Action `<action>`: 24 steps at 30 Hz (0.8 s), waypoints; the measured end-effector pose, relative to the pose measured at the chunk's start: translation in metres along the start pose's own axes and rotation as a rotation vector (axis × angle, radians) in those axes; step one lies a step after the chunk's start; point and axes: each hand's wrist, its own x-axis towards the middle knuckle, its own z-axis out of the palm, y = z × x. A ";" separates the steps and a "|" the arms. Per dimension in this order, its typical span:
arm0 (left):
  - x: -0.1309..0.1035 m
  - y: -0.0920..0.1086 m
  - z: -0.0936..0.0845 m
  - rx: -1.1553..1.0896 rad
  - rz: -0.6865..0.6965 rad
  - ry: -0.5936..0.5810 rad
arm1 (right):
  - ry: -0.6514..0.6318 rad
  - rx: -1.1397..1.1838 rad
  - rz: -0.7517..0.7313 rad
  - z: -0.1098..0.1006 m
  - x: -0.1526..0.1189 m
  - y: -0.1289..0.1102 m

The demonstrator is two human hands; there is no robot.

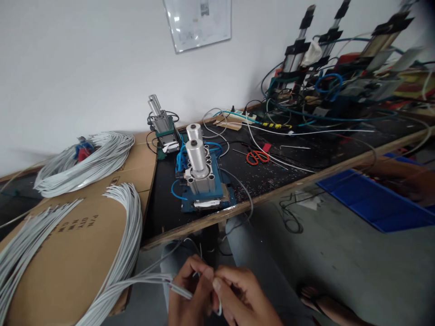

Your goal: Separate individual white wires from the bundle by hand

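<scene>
At the bottom edge, a thin grey cable [159, 278] from the bundle draped over a cardboard box [68, 253] is pinched by the left hand [188, 296] and right hand [238, 294], fingertips together. Both wrists are cut off; the cable end is hidden. A pneumatic press [200, 181] is seen beyond.

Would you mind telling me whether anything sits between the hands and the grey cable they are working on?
Nothing visible does: the left hand and right hand already pinch the grey cable directly, below the bench edge.
</scene>
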 end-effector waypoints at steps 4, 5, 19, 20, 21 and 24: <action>0.000 0.006 0.001 -0.020 -0.012 0.053 | 0.070 -0.255 -0.239 -0.019 -0.002 -0.006; 0.000 0.007 0.002 -0.041 -0.025 0.069 | 0.076 -0.384 -0.363 -0.025 -0.002 -0.009; -0.001 0.012 0.001 -0.259 0.152 0.257 | 0.292 -0.889 -0.987 -0.060 0.045 0.004; -0.003 0.014 0.004 -0.270 0.165 0.272 | 0.348 -0.895 -0.978 -0.062 0.051 0.009; -0.006 0.015 0.007 -0.275 0.168 0.283 | 0.392 -0.901 -0.976 -0.064 0.057 0.013; -0.012 0.017 0.014 -0.266 0.160 0.297 | 0.455 -0.919 -1.015 -0.067 0.072 0.021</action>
